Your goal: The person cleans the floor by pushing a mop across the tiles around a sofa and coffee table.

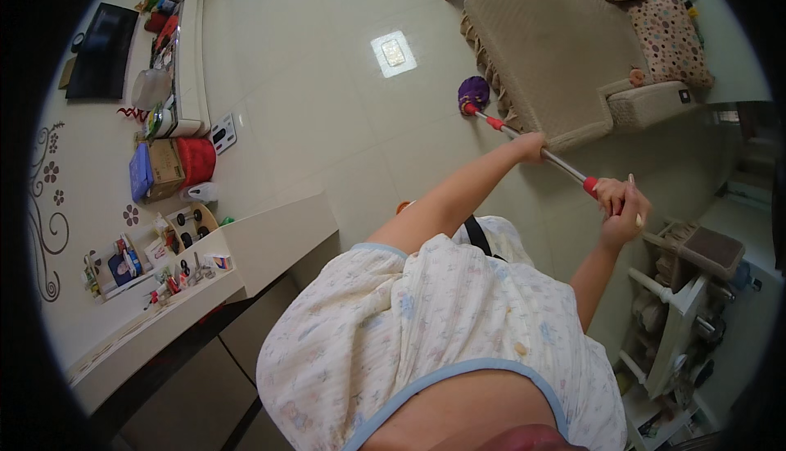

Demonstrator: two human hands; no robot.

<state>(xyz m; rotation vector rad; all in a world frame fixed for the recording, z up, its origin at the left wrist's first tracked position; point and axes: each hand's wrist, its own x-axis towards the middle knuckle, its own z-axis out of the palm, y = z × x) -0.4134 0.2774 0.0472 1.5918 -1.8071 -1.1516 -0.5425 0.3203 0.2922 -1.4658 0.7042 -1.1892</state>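
A mop with a purple head (474, 93) and a steel pole (564, 164) with red collars slants across the view. Its head is on the tiled floor beside the ruffled edge of a beige sofa cover. Around the middle of the pole, my left hand (529, 147) is closed. My right hand (621, 208) grips the red upper end, nearer my body. The palm side of the left hand is hidden.
The sofa (552, 51) bears dotted cushions (670, 36). At right stands a white shoe rack (675, 340). To the left are a low white TV cabinet (191, 64), a cardboard box (166, 168), a bathroom scale (223, 134) and a cluttered white counter (276, 239). Light reflects off the tiles (295, 82).
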